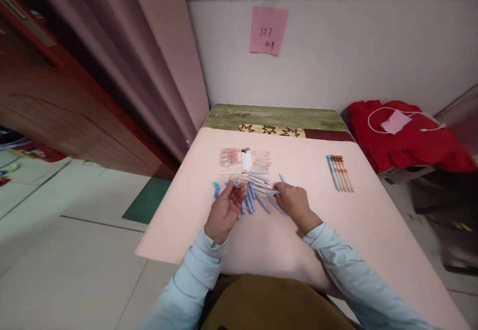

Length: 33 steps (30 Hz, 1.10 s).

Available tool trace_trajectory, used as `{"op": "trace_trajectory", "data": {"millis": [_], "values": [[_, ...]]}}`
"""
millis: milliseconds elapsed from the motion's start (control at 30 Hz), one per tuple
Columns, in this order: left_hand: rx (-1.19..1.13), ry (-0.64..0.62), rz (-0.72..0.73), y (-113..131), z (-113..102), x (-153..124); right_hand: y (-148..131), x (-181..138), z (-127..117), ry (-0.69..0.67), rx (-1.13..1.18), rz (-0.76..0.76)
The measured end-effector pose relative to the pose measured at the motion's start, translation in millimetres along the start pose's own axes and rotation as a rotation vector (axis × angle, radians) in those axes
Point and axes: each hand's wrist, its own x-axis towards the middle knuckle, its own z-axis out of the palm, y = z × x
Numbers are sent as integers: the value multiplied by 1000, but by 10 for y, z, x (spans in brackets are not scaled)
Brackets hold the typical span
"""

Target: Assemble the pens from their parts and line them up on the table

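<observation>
Pale blue, that small piece [236, 184] pinched between the thumb and fingers of the left hand [223, 211]! It looks light, stiff, probably slick plastic, easy to drop; best gripped gently around its sides. Across from it, the fingers of the right hand [293, 201] grip the end of a slim pale-blue stick [266, 191], likely just as light, perhaps steadier held mid-length. And the looks: the piece is short, its details too small to tell; the stick is straight and narrow. Between both sets of fingers, darker blue tubes [249, 198] fan across the pink surface [276, 255]; well right of the fingers, slender pens [340, 173] lie in a row.
</observation>
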Motion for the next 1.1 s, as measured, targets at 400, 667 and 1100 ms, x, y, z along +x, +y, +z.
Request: {"op": "trace_trajectory", "data": {"millis": [400, 667, 1100], "values": [[0, -129, -57, -174, 248, -83, -163, -273, -343, 67, 641, 102], [-110, -82, 0, -104, 331, -94, -180, -348, -380, 29, 897, 85], [-197, -40, 52, 137, 486, -125, -140, -587, -227, 88, 1117, 121]]}}
